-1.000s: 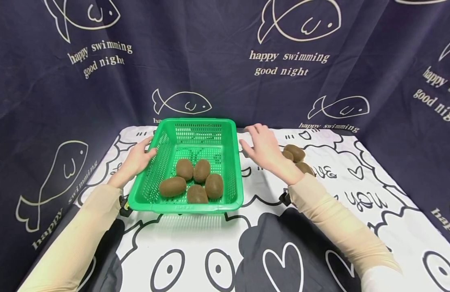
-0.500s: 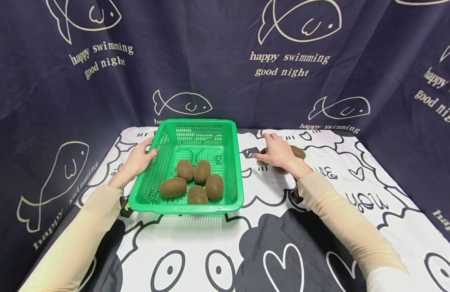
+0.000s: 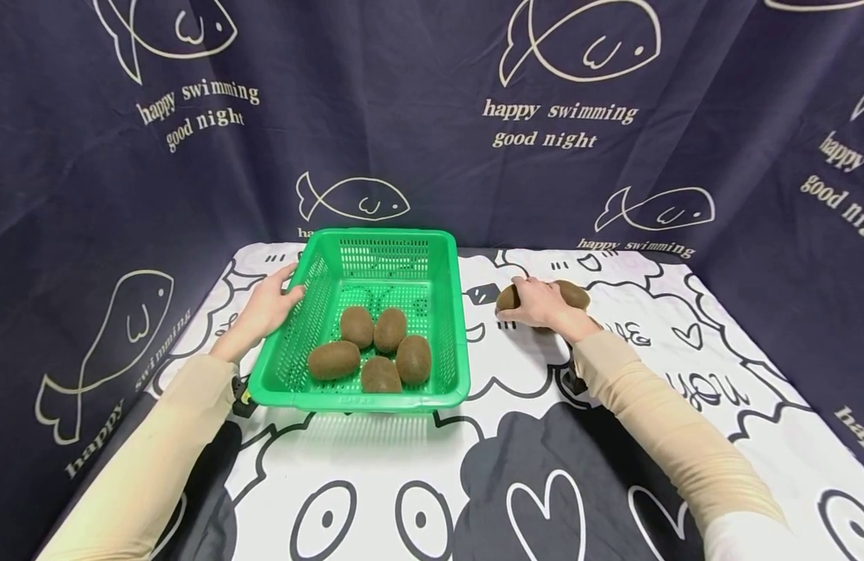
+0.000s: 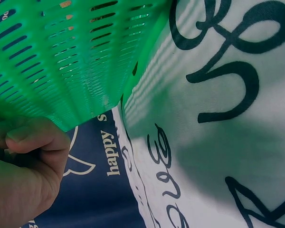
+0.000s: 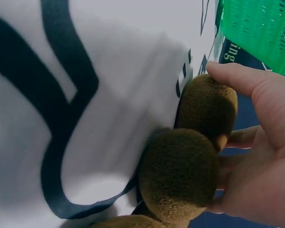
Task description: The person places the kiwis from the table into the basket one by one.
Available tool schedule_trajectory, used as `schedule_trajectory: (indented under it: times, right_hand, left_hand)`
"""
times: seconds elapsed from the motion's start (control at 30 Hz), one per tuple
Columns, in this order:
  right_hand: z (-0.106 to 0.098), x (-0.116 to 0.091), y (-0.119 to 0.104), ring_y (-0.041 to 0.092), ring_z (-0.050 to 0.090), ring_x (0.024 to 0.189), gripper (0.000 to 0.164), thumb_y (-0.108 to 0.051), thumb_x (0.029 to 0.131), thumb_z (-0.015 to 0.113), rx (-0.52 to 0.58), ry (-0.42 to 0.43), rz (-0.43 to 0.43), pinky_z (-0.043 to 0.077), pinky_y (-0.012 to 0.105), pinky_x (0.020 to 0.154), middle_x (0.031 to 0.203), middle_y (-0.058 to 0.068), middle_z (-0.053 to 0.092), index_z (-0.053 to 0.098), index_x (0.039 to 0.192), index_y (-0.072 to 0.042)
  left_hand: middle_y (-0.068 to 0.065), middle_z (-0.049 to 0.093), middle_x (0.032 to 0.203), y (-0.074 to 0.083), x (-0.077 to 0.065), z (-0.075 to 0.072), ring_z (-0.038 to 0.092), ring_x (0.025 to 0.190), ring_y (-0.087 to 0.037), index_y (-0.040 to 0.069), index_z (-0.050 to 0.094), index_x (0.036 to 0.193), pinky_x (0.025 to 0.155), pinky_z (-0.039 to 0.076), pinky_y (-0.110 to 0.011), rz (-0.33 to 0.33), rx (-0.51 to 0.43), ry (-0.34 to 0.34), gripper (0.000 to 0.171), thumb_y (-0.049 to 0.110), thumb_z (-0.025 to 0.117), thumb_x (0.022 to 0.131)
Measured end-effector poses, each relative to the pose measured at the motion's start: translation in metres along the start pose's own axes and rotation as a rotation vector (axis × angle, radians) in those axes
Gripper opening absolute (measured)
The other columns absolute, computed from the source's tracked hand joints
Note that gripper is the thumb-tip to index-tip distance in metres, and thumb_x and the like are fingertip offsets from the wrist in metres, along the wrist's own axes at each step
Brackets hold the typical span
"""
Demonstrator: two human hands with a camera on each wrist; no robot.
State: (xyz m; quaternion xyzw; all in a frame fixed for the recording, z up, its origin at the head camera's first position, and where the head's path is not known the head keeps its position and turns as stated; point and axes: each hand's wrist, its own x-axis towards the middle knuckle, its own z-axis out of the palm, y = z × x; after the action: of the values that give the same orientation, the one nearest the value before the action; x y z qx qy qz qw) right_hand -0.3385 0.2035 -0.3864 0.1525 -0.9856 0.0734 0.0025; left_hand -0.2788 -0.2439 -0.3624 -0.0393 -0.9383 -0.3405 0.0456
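Observation:
A green plastic basket [image 3: 361,402] with slotted walls stands left of centre, and several brown kiwis [image 3: 335,360] lie in its near half. My left hand [image 3: 266,304] grips the basket's left rim; in the left wrist view its fingers curl at the green wall. Right of the basket, my right hand [image 3: 540,304] holds a kiwi [image 3: 507,298] between thumb and fingers. The right wrist view shows this kiwi [image 5: 206,107] under the thumb, a second kiwi [image 5: 178,173] close beside the fingers, and part of a third at the bottom edge. In the head view the hand partly hides these.
A white cloth [image 3: 375,460] with black drawings covers the table. One more kiwi [image 3: 573,294] shows just beyond my right hand. Behind the table hangs a dark blue curtain [image 3: 432,117] with fish prints, which also runs along both sides.
My right hand has moved right and down from beside the basket's rim to the loose kiwis and closed round one. My left hand and the basket stay in place.

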Motion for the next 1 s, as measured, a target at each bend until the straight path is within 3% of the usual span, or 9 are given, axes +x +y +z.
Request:
schedule_trajectory:
  times: [0.33,0.83,1.0]
  right_hand:
    - [0.001,0.000,0.002,0.048,0.057,0.108,0.070,-0.043,0.074,0.076,0.020,0.026,-0.007,0.041,0.063,0.090,0.117,0.028,0.057,0.053,0.123,0.002]
    - [-0.006,-0.003,-0.003,0.048,0.056,0.111,0.087,-0.046,0.071,0.079,0.061,0.094,-0.003,0.035,0.065,0.094,0.125,0.027,0.053,0.045,0.137,0.000]
    - [-0.012,-0.006,-0.006,0.045,0.055,0.112,0.085,-0.043,0.071,0.079,0.055,0.153,-0.027,0.034,0.062,0.093,0.125,0.025,0.052,0.046,0.136,-0.001]
  left_hand:
    - [-0.031,0.038,0.147,0.002,-0.001,-0.001,0.060,0.112,-0.045,-0.001,0.025,0.151,0.093,0.050,-0.052,0.003,0.002,0.000,0.060,0.020,0.041,0.097]
    - [-0.031,0.037,0.148,0.002,-0.001,-0.001,0.060,0.111,-0.045,0.000,0.024,0.151,0.096,0.048,-0.053,0.004,-0.001,0.005,0.061,0.018,0.042,0.096]
    - [-0.031,0.036,0.148,0.002,-0.002,-0.001,0.060,0.111,-0.045,0.000,0.024,0.151,0.095,0.048,-0.052,-0.001,0.000,0.001,0.061,0.018,0.042,0.096]
